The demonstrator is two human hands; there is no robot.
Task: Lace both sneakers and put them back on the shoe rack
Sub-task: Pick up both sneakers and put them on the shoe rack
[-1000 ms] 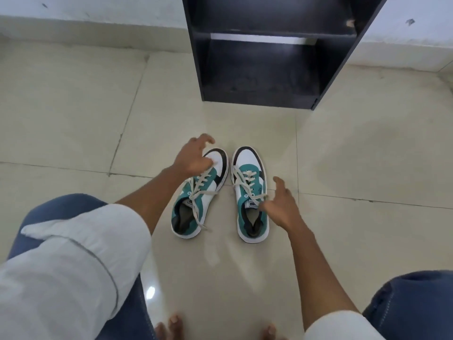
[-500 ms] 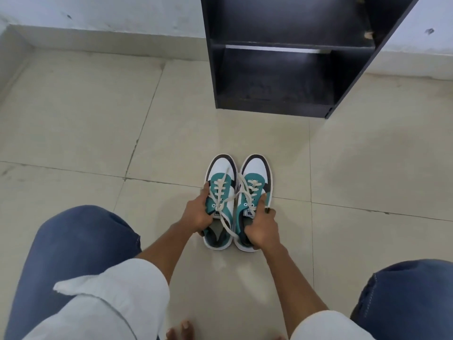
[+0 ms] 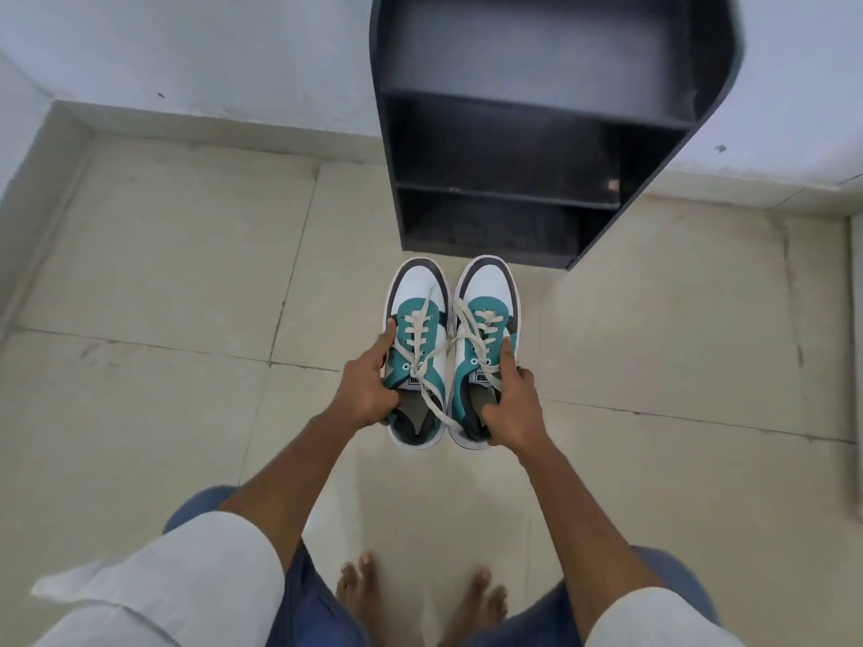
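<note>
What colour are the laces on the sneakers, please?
Cream laces, clearest in the head view.

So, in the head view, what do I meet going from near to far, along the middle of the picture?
Bare feet → hands, left and right, holding the sneakers → floor → shoe rack → wall.

Glossy floor tiles (image 3: 187, 254), matt shoe rack (image 3: 513, 147)

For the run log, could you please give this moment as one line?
left hand: holds left sneaker | right hand: holds right sneaker | shoe rack: ahead
</note>
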